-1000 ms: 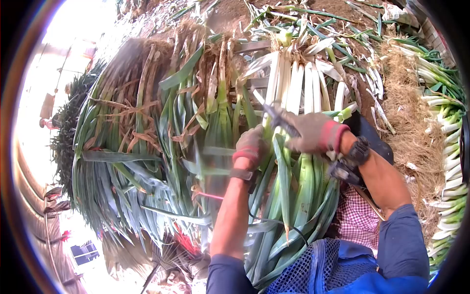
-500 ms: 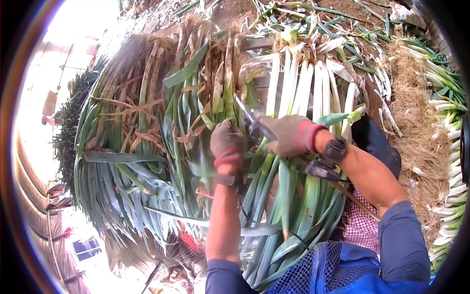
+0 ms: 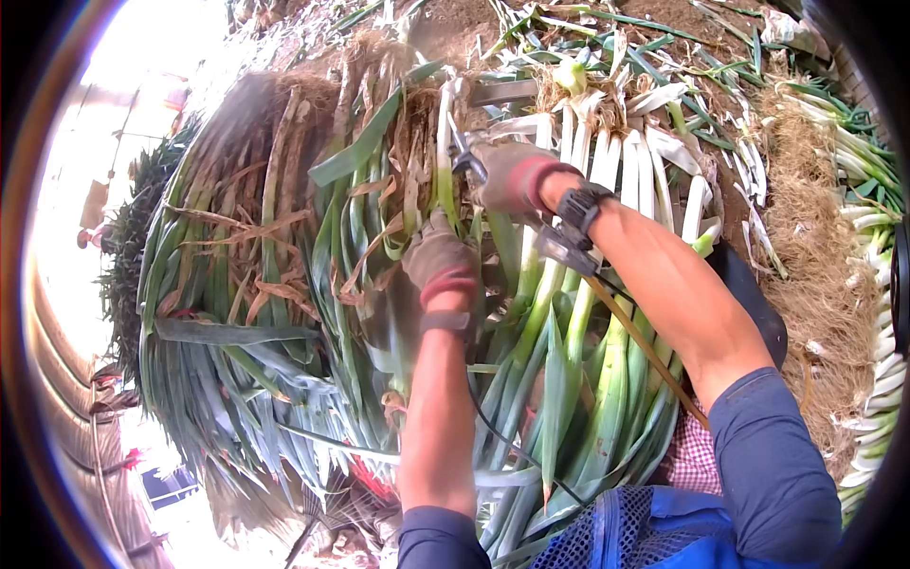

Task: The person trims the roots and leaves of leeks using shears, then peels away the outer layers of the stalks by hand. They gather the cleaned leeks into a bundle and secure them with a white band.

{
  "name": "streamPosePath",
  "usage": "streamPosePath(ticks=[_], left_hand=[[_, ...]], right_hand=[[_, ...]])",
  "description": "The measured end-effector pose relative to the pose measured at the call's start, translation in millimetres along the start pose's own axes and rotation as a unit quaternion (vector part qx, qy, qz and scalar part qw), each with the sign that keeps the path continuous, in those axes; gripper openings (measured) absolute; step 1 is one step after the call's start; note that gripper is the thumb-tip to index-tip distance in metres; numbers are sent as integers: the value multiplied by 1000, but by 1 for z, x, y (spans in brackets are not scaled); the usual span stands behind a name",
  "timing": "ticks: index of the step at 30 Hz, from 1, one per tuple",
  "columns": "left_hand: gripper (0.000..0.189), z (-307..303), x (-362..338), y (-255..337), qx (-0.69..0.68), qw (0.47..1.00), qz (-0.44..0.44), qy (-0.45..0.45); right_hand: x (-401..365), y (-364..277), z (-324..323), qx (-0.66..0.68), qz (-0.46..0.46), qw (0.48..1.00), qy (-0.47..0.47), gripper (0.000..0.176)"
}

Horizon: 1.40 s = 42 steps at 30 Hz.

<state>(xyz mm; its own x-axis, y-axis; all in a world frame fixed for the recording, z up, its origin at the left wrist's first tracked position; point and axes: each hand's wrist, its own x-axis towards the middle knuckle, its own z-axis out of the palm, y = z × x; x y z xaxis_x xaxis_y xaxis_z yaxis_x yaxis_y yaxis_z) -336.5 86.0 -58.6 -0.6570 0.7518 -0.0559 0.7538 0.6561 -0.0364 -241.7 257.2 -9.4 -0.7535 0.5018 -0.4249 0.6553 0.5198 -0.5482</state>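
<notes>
Wears grey-brown gloves (image 3: 444, 248) with red cuffs (image 3: 449, 283) on left hand (image 3: 438, 258) and right hand (image 3: 510, 178), chunky black watch (image 3: 580, 209), dark left wristband (image 3: 445, 321), navy sleeves (image 3: 773, 455) and bright-blue garment (image 3: 682, 531) with mesh panelling (image 3: 571, 539).

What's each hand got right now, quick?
Left hand: closed around a leek, below its white part.
Right hand: closed on the dark tool, its tip close to that leek.

Leek (image 3: 444, 142): white shank, green leaves below, root end farthest. Nozzle gun (image 3: 465, 157): dark, tilted beside shank.
</notes>
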Motion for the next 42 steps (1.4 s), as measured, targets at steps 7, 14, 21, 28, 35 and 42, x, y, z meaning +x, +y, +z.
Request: streamPosePath(ticks=[7, 14, 21, 28, 35, 42], left_hand=[[49, -1, 24, 2, -37, 994, -67, -79], [41, -21, -13, -12, -91, 987, -15, -129], [52, -25, -91, -30, -67, 987, 9, -143], [18, -12, -157, -40, -47, 988, 141, -50], [29, -36, -174, -42, -182, 949, 226, -122], [29, -19, -150, -53, -516, 808, -106, -264]], right_hand=[[12, 21, -4, 24, -17, 1000, 3, 68], [-87, 32, 6, 48, -50, 996, -57, 89], [-188, 43, 13, -10, -14, 997, -74, 98], [-221, 45, 15, 5, -50, 997, -57, 97], [-224, 25, 15, 8, -76, 988, -132, 95], [-201, -3, 28, -34, -112, 976, -182, 92]])
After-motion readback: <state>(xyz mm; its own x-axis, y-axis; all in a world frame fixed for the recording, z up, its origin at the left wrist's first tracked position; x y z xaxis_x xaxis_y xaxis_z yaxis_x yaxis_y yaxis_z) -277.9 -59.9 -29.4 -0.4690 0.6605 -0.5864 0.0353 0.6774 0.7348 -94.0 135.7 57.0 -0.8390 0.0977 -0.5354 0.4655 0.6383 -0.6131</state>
